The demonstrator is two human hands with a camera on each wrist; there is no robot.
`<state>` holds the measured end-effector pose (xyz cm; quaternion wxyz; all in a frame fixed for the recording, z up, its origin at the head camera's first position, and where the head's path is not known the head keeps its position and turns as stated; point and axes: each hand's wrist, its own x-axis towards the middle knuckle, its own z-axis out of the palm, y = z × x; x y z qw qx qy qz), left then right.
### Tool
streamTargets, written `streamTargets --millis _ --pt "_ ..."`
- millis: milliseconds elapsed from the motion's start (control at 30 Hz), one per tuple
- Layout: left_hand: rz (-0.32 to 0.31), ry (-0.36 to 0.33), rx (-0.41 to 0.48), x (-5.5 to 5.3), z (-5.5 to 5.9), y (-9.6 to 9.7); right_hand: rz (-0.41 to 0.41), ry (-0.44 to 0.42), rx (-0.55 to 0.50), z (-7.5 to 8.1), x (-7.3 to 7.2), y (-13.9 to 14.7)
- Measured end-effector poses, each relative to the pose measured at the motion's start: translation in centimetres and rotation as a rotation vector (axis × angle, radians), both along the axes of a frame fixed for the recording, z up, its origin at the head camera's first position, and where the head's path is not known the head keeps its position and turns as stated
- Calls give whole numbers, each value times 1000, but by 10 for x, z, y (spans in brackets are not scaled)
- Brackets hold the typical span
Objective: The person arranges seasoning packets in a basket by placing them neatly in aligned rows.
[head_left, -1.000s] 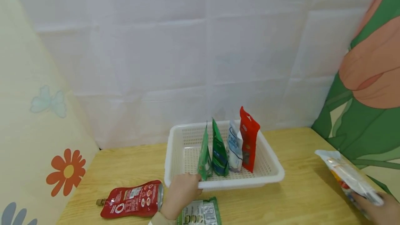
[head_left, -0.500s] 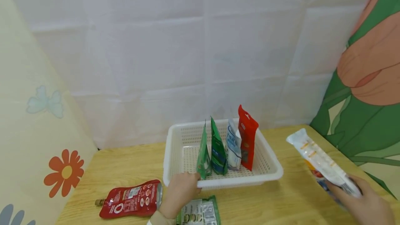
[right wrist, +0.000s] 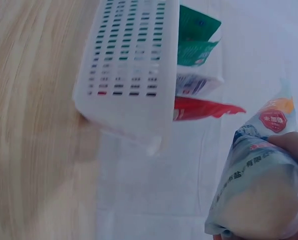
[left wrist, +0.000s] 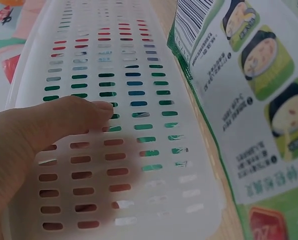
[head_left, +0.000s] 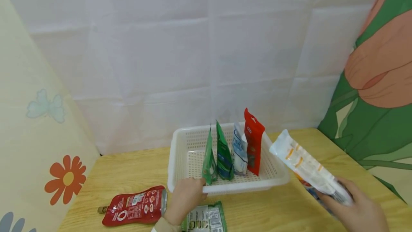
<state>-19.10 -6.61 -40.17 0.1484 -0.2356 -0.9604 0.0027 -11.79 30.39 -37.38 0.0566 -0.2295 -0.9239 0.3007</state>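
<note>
My left hand (head_left: 187, 199) grips the near rim of a white perforated plastic basket (head_left: 241, 188) toward its left end; in the left wrist view the thumb (left wrist: 74, 117) lies along the outside wall. My right hand (head_left: 362, 203) holds a bag of salt (head_left: 307, 164) by its lower end, in the air to the right of the basket. The bag is whitish with orange marks, tilted with its top toward the basket. Upright in the basket stand a light green packet (head_left: 210, 164), a darker green packet (head_left: 224, 153), a white and blue packet (head_left: 240, 149) and a red packet (head_left: 253, 142).
A red spouted pouch (head_left: 136, 205) lies flat on the wooden table (head_left: 135, 167), left of my left hand. In front of the basket lies a green and white packet (head_left: 207, 219), partly behind my left wrist. White sheeting (head_left: 161, 63) hangs behind, with patterned panels at both sides.
My right hand has brought the bag of salt leftward from the right edge of the view, closer to the basket. My left hand has stayed on the rim.
</note>
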Motion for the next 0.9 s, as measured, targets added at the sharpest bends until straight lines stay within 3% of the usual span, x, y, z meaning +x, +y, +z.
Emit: streamTargets --millis 267,500,700,800,900 --pt "31 7 42 2 0 1 147 48 -4 3 7 -19" --pt "65 -182 86 3 8 2 218 66 -6 2 10 -33" --pt "47 -270 116 5 20 3 249 126 8 -2 10 -41" --pt "13 -238 141 9 29 5 258 146 17 -4 10 -45" --pt "-49 -193 224 16 39 11 263 170 10 -5 11 -50"
